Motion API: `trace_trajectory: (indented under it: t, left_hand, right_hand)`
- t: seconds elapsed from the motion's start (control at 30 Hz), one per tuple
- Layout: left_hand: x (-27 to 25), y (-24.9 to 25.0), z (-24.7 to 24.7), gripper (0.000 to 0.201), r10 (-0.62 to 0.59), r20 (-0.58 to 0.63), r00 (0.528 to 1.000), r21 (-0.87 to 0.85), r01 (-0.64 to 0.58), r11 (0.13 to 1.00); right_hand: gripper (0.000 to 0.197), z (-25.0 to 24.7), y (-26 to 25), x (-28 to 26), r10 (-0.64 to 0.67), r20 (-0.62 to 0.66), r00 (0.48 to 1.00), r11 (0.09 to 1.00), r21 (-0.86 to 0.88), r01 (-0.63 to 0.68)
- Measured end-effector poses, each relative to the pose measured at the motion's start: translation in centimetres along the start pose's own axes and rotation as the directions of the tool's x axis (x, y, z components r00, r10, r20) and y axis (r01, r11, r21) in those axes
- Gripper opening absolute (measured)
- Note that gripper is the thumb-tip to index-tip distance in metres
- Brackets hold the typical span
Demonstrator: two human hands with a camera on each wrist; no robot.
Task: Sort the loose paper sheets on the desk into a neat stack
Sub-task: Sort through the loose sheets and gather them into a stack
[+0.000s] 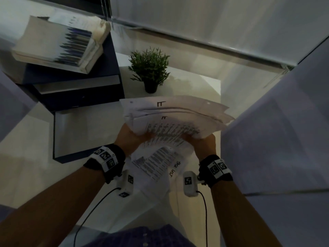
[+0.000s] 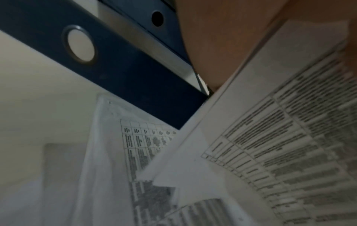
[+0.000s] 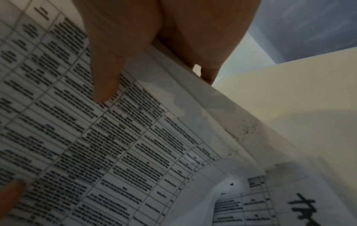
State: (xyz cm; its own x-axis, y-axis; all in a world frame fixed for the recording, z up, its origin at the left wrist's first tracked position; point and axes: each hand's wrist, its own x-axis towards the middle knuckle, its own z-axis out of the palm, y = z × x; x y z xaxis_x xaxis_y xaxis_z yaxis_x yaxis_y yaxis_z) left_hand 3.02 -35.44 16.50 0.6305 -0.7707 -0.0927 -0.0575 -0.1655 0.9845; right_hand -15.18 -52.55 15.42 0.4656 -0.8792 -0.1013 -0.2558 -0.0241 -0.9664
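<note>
A fanned bundle of printed paper sheets (image 1: 174, 118) is lifted above the white desk (image 1: 195, 82), its far edges splayed to the right. My left hand (image 1: 131, 136) grips its near left edge and my right hand (image 1: 201, 141) grips its near right edge. In the right wrist view the right thumb lies on the top sheet's table of text (image 3: 119, 137) and the fingers curl under the edge. Another printed sheet (image 1: 156, 164) with handwriting lies flat on the desk beneath the bundle, between my wrists. In the left wrist view that lower sheet (image 2: 135, 152) shows under the held bundle (image 2: 270, 137).
Dark blue binders (image 1: 85, 97) lie at the left, one flat on the desk, with a thick stack of books or papers (image 1: 58, 45) on top. A small potted plant (image 1: 150, 70) stands just beyond the bundle. The desk's right edge (image 1: 220, 104) is close to my right hand.
</note>
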Motion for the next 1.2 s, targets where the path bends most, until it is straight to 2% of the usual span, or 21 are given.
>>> trace_trajectory:
  t: [0.07,0.13,0.17,0.2,0.27,0.33,0.37,0.43,0.47,0.53,0.6,0.67,0.73,0.8,0.83,0.9,1.0,1.07,1.13,1.2]
  left_hand:
    - [0.1,0.3,0.4,0.038,-0.015,0.025,1.0,0.035,0.014,0.999]
    - [0.3,0.6,1.2,0.023,-0.024,-0.054,0.998,0.082,0.029,0.996]
    - [0.5,0.8,1.3,0.009,-0.032,-0.098,0.995,0.088,0.041,0.995]
    - [0.6,1.4,1.1,0.005,-0.042,-0.125,0.991,0.099,0.055,0.994]
    - [1.2,2.4,0.5,0.028,-0.018,-0.166,0.986,0.129,0.04,0.991]
    - [1.5,3.7,-0.3,0.042,0.014,-0.189,0.982,0.12,0.009,0.993]
    - [1.6,4.4,-1.0,0.04,0.028,-0.196,0.98,0.118,-0.005,0.993]
    - [1.7,5.1,-2.6,0.023,0.005,-0.227,0.974,0.067,0.01,0.998]
    - [1.6,5.2,-3.5,0.015,-0.019,-0.25,0.968,0.019,0.025,1.0]
    - [1.6,5.1,-5.5,0.013,-0.07,-0.301,0.951,-0.05,0.057,0.997]
    - [1.4,4.9,-7.2,0.014,-0.102,-0.338,0.936,-0.098,0.073,0.993]
    - [1.3,4.8,-8.4,0.007,-0.111,-0.372,0.922,-0.136,0.064,0.989]
    - [1.0,4.8,-9.1,0.017,-0.11,-0.401,0.909,-0.152,0.052,0.987]
    - [0.9,4.4,-9.8,0.029,-0.121,-0.421,0.899,-0.178,0.049,0.983]
    - [0.9,4.4,-9.9,0.031,-0.13,-0.426,0.896,-0.187,0.053,0.981]
    - [0.9,4.2,-10.4,0.033,-0.139,-0.423,0.895,-0.205,0.055,0.977]
    - [1.0,4.1,-10.8,0.022,-0.158,-0.404,0.901,-0.218,0.074,0.973]
    - [1.1,4.1,-10.8,0.017,-0.174,-0.384,0.907,-0.229,0.089,0.969]
    - [1.1,4.0,-10.9,0.017,-0.192,-0.383,0.904,-0.227,0.109,0.968]
    - [1.1,4.1,-10.9,0.02,-0.203,-0.387,0.899,-0.233,0.117,0.965]
  right_hand:
    - [0.036,0.4,-0.2,0.0,0.044,0.023,0.999,0.999,0.012,-0.044]
    - [0.032,0.9,-0.6,0.0,0.084,0.03,0.996,0.996,0.027,-0.085]
    - [0.033,0.9,-0.8,0.1,0.092,0.027,0.995,0.995,0.029,-0.093]
    - [0.036,1.0,-1.0,0.2,0.081,0.023,0.996,0.996,0.032,-0.082]
    - [0.053,0.6,-0.7,0.5,0.037,0.015,0.999,0.998,0.043,-0.037]
    - [0.073,0.0,0.6,0.9,0.055,-0.006,0.998,0.998,0.021,-0.055]
    - [0.079,-0.3,1.3,1.1,0.085,-0.012,0.996,0.996,-0.017,-0.085]
    - [0.08,-0.3,3.2,1.5,0.16,-0.001,0.987,0.976,-0.149,-0.158]
    - [0.077,0.1,4.2,1.7,0.188,0.013,0.982,0.952,-0.247,-0.179]
    - [0.072,1.7,5.8,2.0,0.208,0.04,0.977,0.87,-0.465,-0.166]
    - [0.076,3.6,6.8,2.2,0.207,0.088,0.974,0.783,-0.613,-0.111]
    - [0.084,5.5,7.2,2.6,0.221,0.171,0.96,0.694,-0.719,-0.032]
    - [0.095,6.9,7.5,2.7,0.261,0.238,0.935,0.577,-0.816,0.047]
    - [0.097,7.8,7.7,2.7,0.291,0.271,0.918,0.456,-0.882,0.116]
    - [0.095,8.0,7.7,2.7,0.307,0.274,0.911,0.439,-0.89,0.121]
    - [0.094,8.4,7.8,3.1,0.363,0.282,0.888,0.487,-0.87,0.078]
    - [0.086,8.6,7.8,3.3,0.397,0.29,0.871,0.538,-0.842,0.036]
    - [0.072,8.8,7.7,2.9,0.38,0.262,0.887,0.492,-0.869,0.046]
    - [0.077,9.0,7.7,2.2,0.375,0.222,0.9,0.398,-0.915,0.06]
    - [0.084,9.2,7.6,1.7,0.363,0.224,0.905,0.36,-0.929,0.086]
